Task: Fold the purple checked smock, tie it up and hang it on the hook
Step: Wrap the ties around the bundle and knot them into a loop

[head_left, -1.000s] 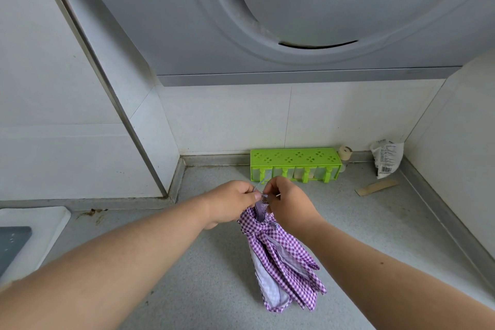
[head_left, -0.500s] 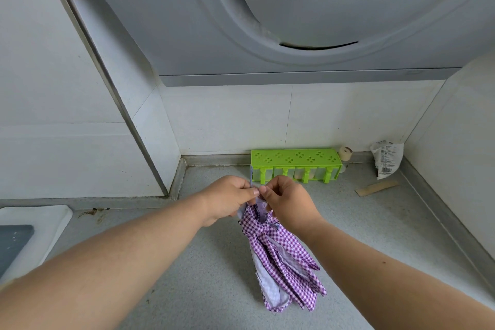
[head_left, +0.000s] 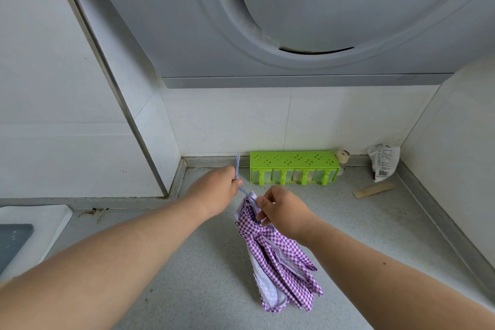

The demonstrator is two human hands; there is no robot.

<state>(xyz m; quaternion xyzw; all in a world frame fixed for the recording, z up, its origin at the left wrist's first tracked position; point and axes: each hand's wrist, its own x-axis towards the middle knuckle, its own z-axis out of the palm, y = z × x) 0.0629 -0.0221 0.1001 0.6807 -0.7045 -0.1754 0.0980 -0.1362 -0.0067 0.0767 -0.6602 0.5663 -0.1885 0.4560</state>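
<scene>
green rack (head_left: 293, 167) stands behind hands (head_left: 214, 190) pinching smock (head_left: 276, 257).

Two bare forearms in view, entering from lower corners; no sleeves, bracelets, watch or rings visible. Left hand (head_left: 214, 190) and right hand (head_left: 284, 211) bare, ungloved. Small dark mole on right forearm. Fingernails short, unpainted where visible

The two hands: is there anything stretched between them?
Yes. In the head view a thin striped tie string runs from the left hand, which pinches it, to the bundled purple checked smock gripped by the right hand.
</scene>
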